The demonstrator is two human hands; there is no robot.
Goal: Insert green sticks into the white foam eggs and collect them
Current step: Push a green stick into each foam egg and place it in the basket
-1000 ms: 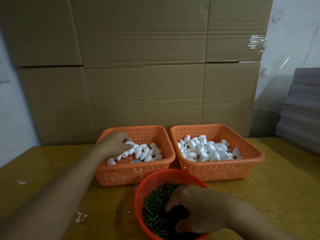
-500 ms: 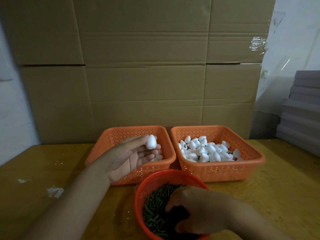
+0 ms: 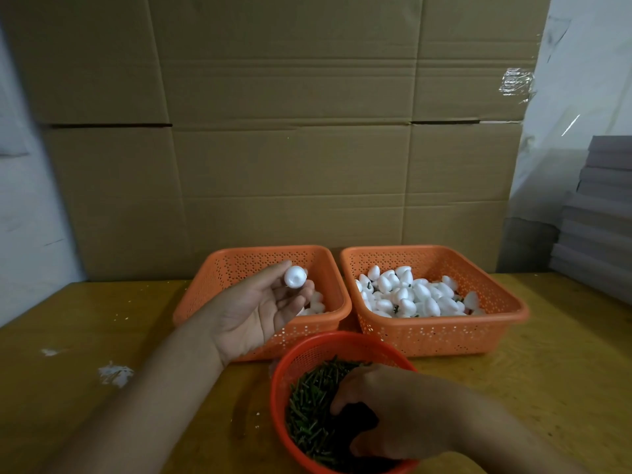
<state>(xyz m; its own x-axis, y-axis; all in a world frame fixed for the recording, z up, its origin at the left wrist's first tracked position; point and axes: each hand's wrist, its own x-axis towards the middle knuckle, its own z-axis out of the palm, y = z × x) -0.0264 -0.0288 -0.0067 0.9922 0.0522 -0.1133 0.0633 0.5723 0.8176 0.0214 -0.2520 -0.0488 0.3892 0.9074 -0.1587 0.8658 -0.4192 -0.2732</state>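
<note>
We see the left hand (image 3: 263,309) raised palm-up over the near rim of the left basket (image 3: 219,268), pinching one white foam egg (image 3: 295,277) between thumb tip and fingertips. A few more eggs (image 3: 316,304) lie in that basket behind the fingers. The right basket (image 3: 441,336), just beside it with a narrow gap between their rims, holds a heap of eggs with sticks (image 3: 415,297); dark green stubs show among them. Nearest to us sits the round red basket (image 3: 307,350) of green sticks (image 3: 311,412), its far rim close to both square baskets. The right hand (image 3: 386,412) reaches down into it with curled fingers; we cannot tell whether they hold a stick. The yellow table (image 3: 68,336) lies open to the left, with white crumbs (image 3: 114,374) there, and to the right. A cardboard wall (image 3: 290,148) stands close behind the baskets, and grey stacked sheets (image 3: 602,213) line the far right edge.
</note>
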